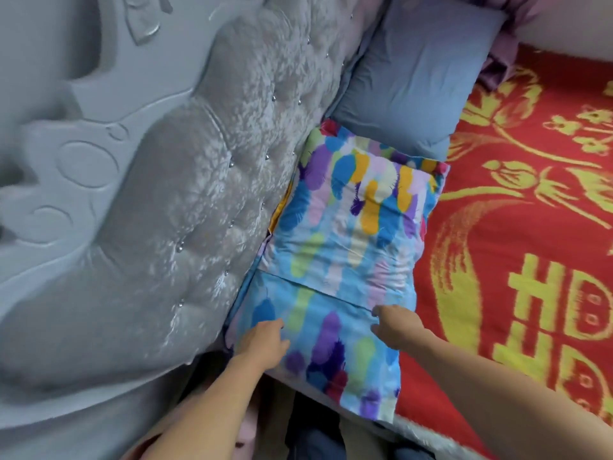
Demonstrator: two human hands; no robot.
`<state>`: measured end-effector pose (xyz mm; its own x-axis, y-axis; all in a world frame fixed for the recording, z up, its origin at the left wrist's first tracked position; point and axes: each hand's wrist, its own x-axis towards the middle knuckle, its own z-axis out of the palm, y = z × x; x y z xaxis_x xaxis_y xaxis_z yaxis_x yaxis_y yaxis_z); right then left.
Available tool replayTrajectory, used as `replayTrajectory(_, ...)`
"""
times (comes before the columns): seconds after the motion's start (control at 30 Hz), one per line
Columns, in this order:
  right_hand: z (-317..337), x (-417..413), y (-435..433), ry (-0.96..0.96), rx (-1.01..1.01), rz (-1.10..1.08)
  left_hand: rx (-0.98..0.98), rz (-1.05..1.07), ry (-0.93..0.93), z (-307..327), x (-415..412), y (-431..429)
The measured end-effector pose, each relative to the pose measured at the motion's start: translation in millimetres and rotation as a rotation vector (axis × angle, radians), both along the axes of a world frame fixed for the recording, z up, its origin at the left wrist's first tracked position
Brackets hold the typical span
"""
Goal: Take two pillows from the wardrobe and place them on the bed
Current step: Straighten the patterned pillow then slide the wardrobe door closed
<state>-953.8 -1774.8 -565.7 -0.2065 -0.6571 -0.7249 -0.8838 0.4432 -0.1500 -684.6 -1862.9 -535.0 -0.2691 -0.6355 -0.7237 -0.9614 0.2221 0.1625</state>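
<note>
A multicoloured pillow point(345, 247) with a blue, purple and yellow brush-stroke print lies on the bed against the headboard, its near end hanging a little over the bed's edge. A plain blue pillow point(414, 78) lies beyond it, touching its far end. My left hand point(265, 343) rests flat on the near left part of the multicoloured pillow, fingers apart. My right hand point(394, 327) presses on its near right side by the cover's flap seam, fingers curled down onto the fabric. Neither hand lifts the pillow.
A grey tufted headboard point(185, 194) with studs runs along the left. A red bedspread point(530, 244) with yellow patterns covers the bed to the right. Purple bedding point(504, 51) is bunched at the far end. Dark floor shows below the bed's edge.
</note>
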Motion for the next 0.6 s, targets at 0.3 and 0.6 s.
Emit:
replayTrajectory(0.3, 77, 16, 77, 0.045, -0.138, 0.446, -0.184, 0.323, 0.072, 77, 10, 175)
replayTrajectory(0.6, 147, 115, 152, 0.077, -0.277, 0.916, -0.356, 0.623, 0.132, 139, 56, 377)
